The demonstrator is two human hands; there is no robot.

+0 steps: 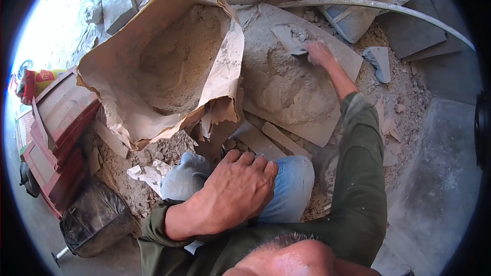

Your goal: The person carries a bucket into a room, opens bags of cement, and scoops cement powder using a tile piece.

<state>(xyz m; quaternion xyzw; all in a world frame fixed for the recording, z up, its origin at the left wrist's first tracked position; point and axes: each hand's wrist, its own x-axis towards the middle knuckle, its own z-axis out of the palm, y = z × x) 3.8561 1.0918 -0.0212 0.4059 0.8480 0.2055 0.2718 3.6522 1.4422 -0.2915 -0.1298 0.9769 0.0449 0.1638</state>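
My right hand is closed round the handle of a trowel, whose flat blade lies against grey powder heaped on a flat board. My left hand rests near my bent knee in blue jeans; its fingers are curled downward and their tips are hidden. Left of the board stands a torn, open paper bag with grey-brown powder inside.
Red boxes are stacked at the left above a black bag. White sacks and a long curved strip lie at the back. Rubble and a broken piece are on the right.
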